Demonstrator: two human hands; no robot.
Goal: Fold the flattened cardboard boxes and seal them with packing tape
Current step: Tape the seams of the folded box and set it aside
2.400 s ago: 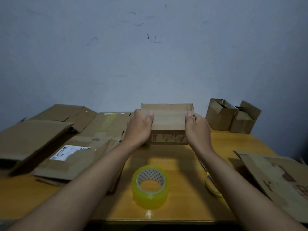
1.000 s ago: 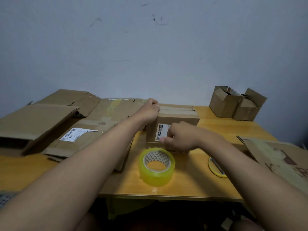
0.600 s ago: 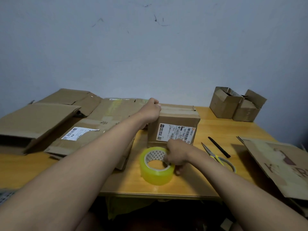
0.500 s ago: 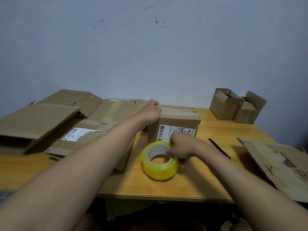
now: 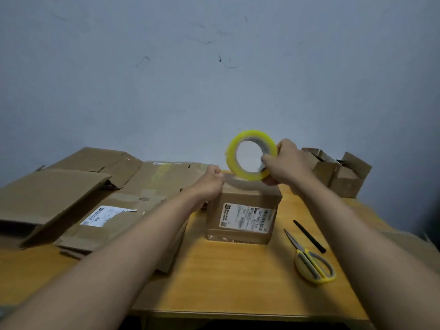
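Note:
A small folded cardboard box point(image 5: 242, 206) with a white shipping label on its near face stands in the middle of the wooden table point(image 5: 233, 277). My right hand point(image 5: 285, 163) grips a yellow roll of packing tape point(image 5: 250, 155) and holds it upright in the air just above the box. A clear strip of tape runs from the roll leftwards over the box top. My left hand point(image 5: 213, 179) pinches the free end of that strip at the box's top left edge.
Flattened cardboard boxes point(image 5: 71, 194) cover the left half of the table. Yellow-handled scissors point(image 5: 309, 258) and a black pen point(image 5: 309, 236) lie right of the box. Two small open boxes point(image 5: 338, 172) stand at the back right against the wall.
My right hand has lifted the tape roll off the table to above the box. A strip of tape now stretches between the roll and my left hand, which now pinches its end.

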